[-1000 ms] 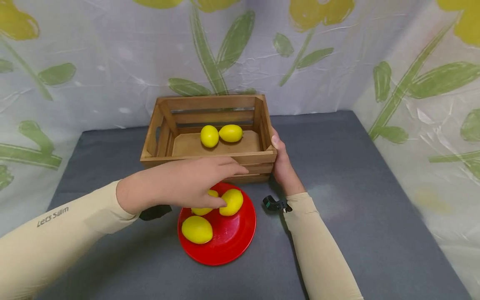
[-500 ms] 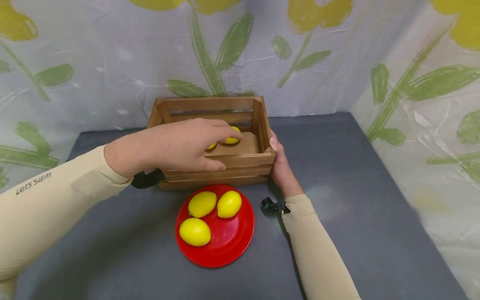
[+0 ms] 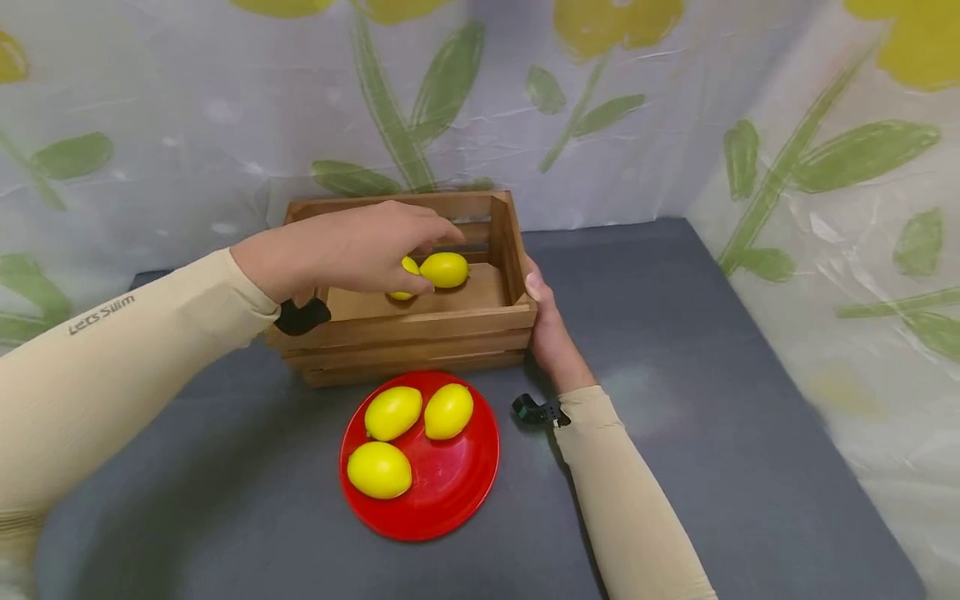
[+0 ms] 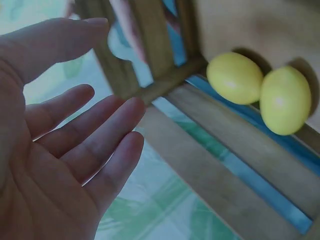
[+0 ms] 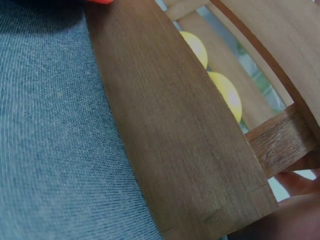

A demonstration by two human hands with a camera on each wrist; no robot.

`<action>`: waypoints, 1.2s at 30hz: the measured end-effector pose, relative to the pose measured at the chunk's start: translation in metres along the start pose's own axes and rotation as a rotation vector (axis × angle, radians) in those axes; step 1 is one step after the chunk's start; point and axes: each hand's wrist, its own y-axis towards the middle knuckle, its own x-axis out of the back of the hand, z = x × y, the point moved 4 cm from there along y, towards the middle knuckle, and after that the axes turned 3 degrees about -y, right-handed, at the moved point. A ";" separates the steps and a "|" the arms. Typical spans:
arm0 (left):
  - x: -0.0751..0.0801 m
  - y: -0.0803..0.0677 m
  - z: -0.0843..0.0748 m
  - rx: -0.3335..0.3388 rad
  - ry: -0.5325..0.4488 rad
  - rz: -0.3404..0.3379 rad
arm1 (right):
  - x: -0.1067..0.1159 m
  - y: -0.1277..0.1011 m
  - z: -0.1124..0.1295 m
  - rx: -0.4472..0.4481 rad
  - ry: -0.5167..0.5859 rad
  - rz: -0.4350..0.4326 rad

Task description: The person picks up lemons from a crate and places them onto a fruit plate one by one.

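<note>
My left hand hovers over the wooden crate, with its fingers spread and nothing in them. Two lemons lie side by side on the crate floor: a right one and a left one partly hidden behind the hand. In the left wrist view both lemons are apart from my fingers. My right hand grips the crate's right end; in the right wrist view only some of its fingers show, by the end slats. Just in front of the crate, a red plate carries three lemons.
Everything stands on a grey cloth-covered table. Behind the crate hangs a pale curtain with painted yellow flowers and green leaves. A dark wrist camera juts from my right sleeve near the plate.
My left hand has gone from above the far part of the plate, forward and up over the crate. The plate's three lemons now show fully. The right hand keeps its hold.
</note>
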 end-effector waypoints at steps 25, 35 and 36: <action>-0.031 0.071 0.044 0.074 0.066 0.116 | -0.001 -0.008 -0.005 0.006 -0.010 0.000; -0.040 0.083 0.049 0.101 0.092 0.124 | 0.001 -0.008 -0.003 0.022 0.009 0.000; -0.042 0.084 0.050 0.101 0.100 0.125 | 0.001 -0.008 -0.003 0.023 0.008 -0.002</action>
